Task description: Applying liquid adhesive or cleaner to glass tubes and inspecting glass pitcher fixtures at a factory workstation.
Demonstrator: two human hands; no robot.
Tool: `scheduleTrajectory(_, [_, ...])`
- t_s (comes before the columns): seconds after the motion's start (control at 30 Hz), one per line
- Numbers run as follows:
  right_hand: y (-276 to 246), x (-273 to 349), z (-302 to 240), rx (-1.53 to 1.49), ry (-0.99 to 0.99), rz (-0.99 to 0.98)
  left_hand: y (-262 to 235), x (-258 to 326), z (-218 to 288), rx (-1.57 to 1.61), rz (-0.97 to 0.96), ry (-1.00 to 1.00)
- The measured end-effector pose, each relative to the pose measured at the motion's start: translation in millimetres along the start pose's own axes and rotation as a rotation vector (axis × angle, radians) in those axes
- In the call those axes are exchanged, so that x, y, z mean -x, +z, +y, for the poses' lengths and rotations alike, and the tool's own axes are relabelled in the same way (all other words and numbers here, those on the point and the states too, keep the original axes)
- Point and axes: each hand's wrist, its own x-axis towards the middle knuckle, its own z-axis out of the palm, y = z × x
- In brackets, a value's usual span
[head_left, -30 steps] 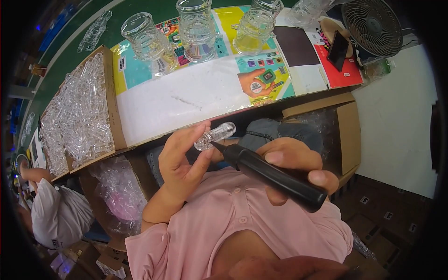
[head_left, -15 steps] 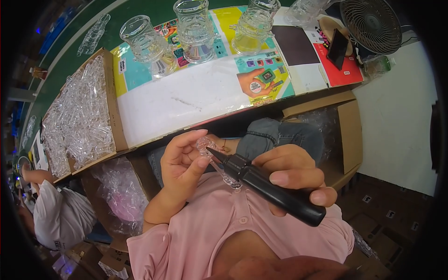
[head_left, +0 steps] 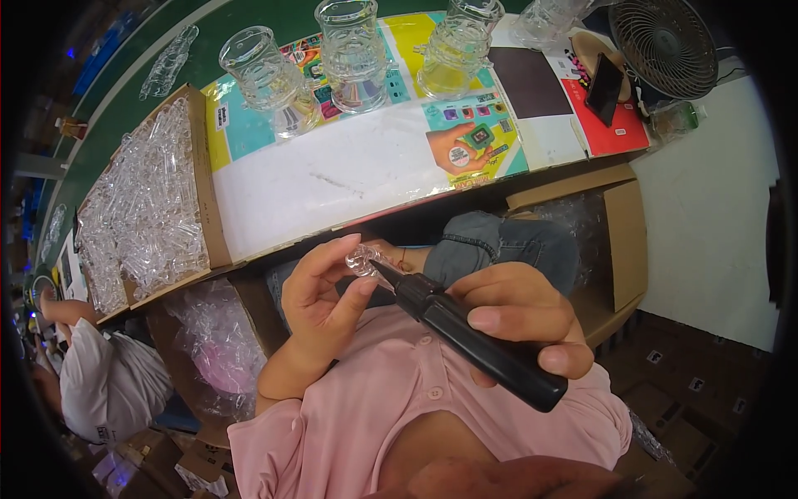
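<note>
My left hand (head_left: 324,295) pinches a small clear plastic piece (head_left: 362,261) between thumb and fingers, above my lap. In my right hand (head_left: 524,320) is a black squeeze bottle (head_left: 490,345) with a long pointed nozzle. The nozzle tip is at the clear piece, touching or very close to it. Part of the piece is hidden behind the nozzle. Beyond my hands, on the table, stand several clear jar-like plastic assemblies (head_left: 356,66).
A cardboard tray (head_left: 208,175) heaped with clear plastic parts lies at the left. A phone (head_left: 605,90) leans near a black fan (head_left: 665,46) at the far right. Open boxes (head_left: 628,241) with plastic wrap flank my legs. Another person (head_left: 104,374) sits at the left.
The clear piece has turned in my left hand, and its long end no longer shows below the nozzle. The bottle has shifted slightly left and down.
</note>
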Motion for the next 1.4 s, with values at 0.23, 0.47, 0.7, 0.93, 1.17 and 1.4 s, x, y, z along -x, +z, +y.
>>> scheduleTrajectory(0.23, [-2.7,-1.5,1.3,-0.032,0.002,-0.046,-2.2,0.5,0.0,0.016,0.015,0.031])
scheduleTrajectory(0.47, [-4.3,1.2,-1.0,-0.11,0.054,-0.071,-2.6,1.3,0.3,0.064,0.02,-0.01])
scheduleTrajectory(0.7, [-0.9,-0.9,2.8,-0.153,0.03,-0.058,-4.3,2.1,-0.4,0.048,0.007,-0.019])
scheduleTrajectory(0.93, [-6.4,-0.2,5.4,-0.18,0.015,-0.073,-5.8,1.0,-3.8,-0.006,0.033,0.009])
scheduleTrajectory(1.17, [-19.5,4.0,-11.5,-0.087,0.298,-0.081,-3.5,-1.3,-2.4,-0.074,0.059,0.052])
scheduleTrajectory(1.4, [-25.9,-9.6,-12.2,0.228,0.831,-0.064,-1.2,-7.1,-1.6,-0.083,0.062,0.077])
